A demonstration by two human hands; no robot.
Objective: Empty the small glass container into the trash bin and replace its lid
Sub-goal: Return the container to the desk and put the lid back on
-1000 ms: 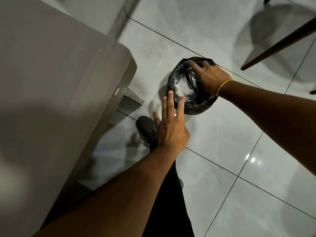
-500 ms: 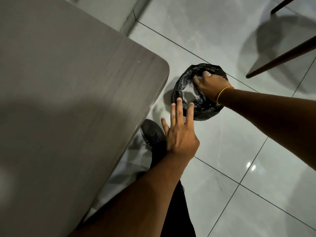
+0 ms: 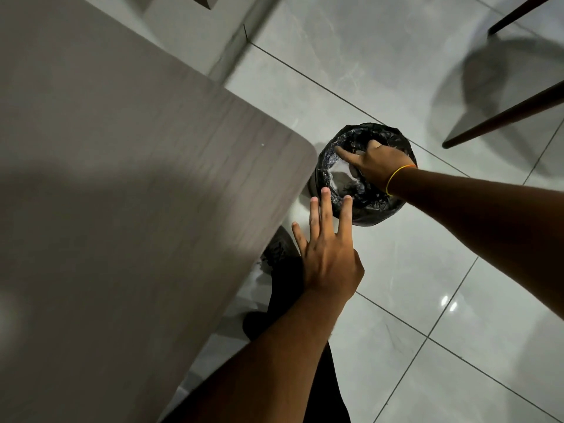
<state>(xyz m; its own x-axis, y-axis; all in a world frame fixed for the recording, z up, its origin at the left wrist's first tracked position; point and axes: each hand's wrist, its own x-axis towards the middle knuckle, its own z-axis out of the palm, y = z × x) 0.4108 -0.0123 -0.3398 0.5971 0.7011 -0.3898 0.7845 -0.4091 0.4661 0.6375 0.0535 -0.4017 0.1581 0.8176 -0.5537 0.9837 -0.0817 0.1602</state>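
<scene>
A small trash bin (image 3: 375,209) lined with a black bag stands on the floor beside the table corner. My right hand (image 3: 378,166), with a yellow band at the wrist, reaches into the bin's mouth. It curls over a pale, see-through shape that looks like the small glass container (image 3: 343,172), most of it hidden by the hand. The index finger stretches toward the bin's left rim. My left hand (image 3: 329,254) hovers flat just short of the bin's near rim, fingers spread and holding nothing. No lid is in view.
A grey wood-grain table (image 3: 137,193) fills the left side, its rounded corner close to the bin. My dark shoe (image 3: 277,248) rests on the glossy white tiles under the table edge. Dark chair legs (image 3: 503,117) slant across the upper right.
My right hand has dipped lower into the bin and its index finger has stretched out leftward. My left hand has stayed open near the rim. The view has shifted, showing more table.
</scene>
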